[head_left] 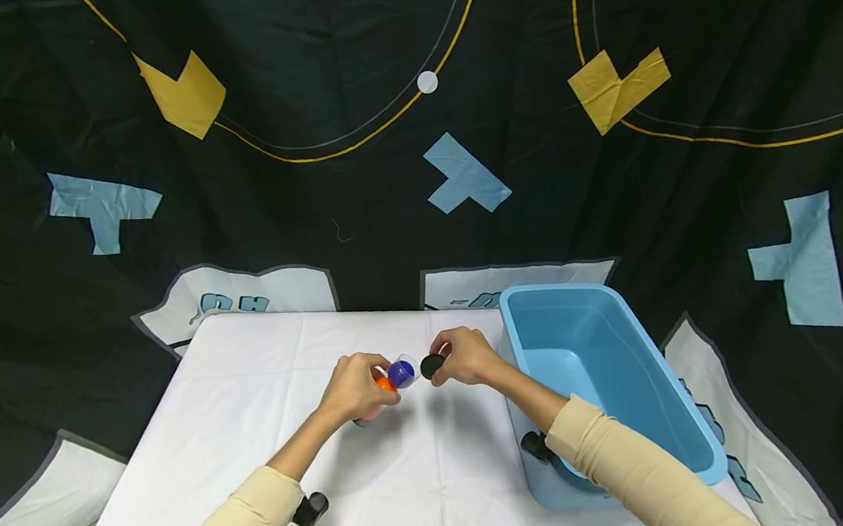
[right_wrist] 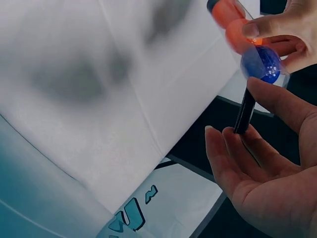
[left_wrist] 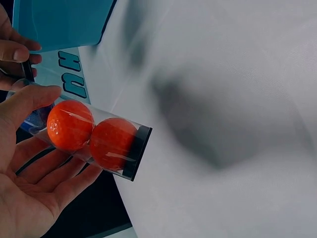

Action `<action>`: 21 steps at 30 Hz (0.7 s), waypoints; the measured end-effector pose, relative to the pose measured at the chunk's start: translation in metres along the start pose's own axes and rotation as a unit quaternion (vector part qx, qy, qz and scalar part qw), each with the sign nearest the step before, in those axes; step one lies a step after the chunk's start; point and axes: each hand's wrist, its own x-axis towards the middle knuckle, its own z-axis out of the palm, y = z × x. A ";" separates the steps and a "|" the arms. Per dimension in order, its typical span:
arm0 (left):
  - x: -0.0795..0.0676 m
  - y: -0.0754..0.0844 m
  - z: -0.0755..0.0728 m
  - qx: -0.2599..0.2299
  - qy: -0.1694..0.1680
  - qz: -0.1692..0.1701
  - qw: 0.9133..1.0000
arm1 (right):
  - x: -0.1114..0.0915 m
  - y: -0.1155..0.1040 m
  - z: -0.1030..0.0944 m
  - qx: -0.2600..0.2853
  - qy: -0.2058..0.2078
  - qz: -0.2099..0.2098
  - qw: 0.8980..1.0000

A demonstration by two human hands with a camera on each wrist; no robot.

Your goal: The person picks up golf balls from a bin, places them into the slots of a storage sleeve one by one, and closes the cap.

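Observation:
My left hand (head_left: 357, 388) grips a clear plastic tube (left_wrist: 92, 154) above the table. Inside it are two orange balls (left_wrist: 71, 125) and a blue ball (head_left: 400, 374), which sits at the end toward the right hand. A black cap (left_wrist: 137, 153) closes the tube's far end in the left wrist view. Between thumb and fingertips, my right hand (head_left: 468, 355) pinches a round black cap (right_wrist: 245, 111), held just beside the tube's mouth by the blue ball. In the head view a small gap shows between this cap and the tube.
A light blue plastic tub (head_left: 570, 350) stands at the right of the white-covered table (head_left: 252, 375), under the right forearm. Behind the table hangs a black cloth (head_left: 390, 241) with blue and yellow taped shapes. Black wrist devices (head_left: 311, 511) sit under both forearms.

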 end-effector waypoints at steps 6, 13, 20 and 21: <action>0.000 0.001 0.004 0.000 0.000 0.000 1.000 | 0.001 -0.004 -0.003 0.009 -0.003 -0.007 1.000; 0.000 0.005 0.012 -0.014 -0.010 0.009 1.000 | -0.002 -0.005 -0.006 0.041 -0.021 -0.018 0.999; 0.000 0.012 0.018 -0.028 -0.015 0.029 0.999 | -0.004 -0.001 -0.005 0.119 -0.054 0.014 0.991; 0.001 0.012 0.019 -0.030 -0.014 0.030 0.999 | -0.004 0.000 -0.005 0.126 -0.056 0.018 0.990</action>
